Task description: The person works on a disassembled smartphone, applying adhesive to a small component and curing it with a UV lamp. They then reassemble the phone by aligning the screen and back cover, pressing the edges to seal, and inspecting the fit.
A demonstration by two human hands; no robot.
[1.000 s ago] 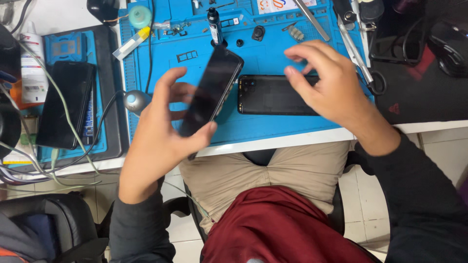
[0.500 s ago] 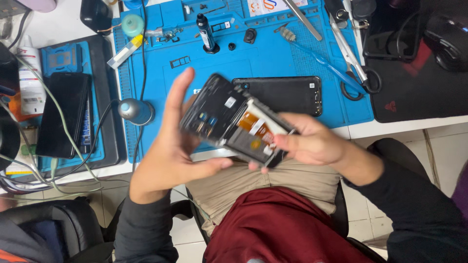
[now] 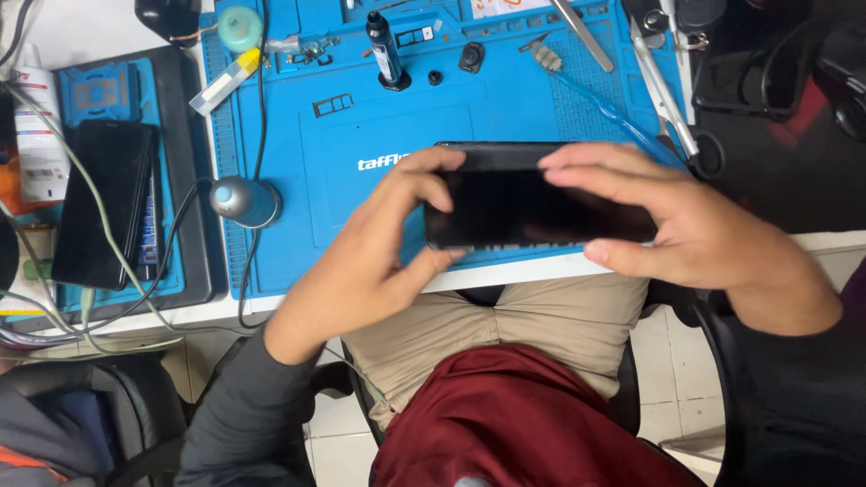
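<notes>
Item held: we log one black smartphone (image 3: 532, 207), dark screen up, lying lengthwise across the view, raised just above the near edge of the blue work mat (image 3: 379, 144) and over the lap. Left hand (image 3: 379, 243): closed on the phone's left end, fingers curled over the top edge, thumb under the lower edge. Right hand (image 3: 686, 225): closed on the phone's right end, fingers spread along the top edge, thumb at the lower edge. Beneath and behind: we note the mat covering the white bench (image 3: 63, 18), its far strip carrying a black upright bottle (image 3: 386, 50), small black caps (image 3: 470, 57), loose screws and a metal bracket (image 3: 332, 105). Right of the mat: tweezers (image 3: 663, 86) and a metal spudger (image 3: 582, 34), beside a black pad (image 3: 776, 135). Left of the mat: a grey-blue round-topped tool (image 3: 242, 200) on a black cable (image 3: 185, 216), a white and yellow tube (image 3: 221, 81), a teal-capped jar (image 3: 240, 27). Further left: a second dark phone (image 3: 104, 203) resting on a smaller blue mat in a black tray (image 3: 194, 180). Below: beige trousers (image 3: 505, 334) and a dark red garment (image 3: 523, 424).
</notes>
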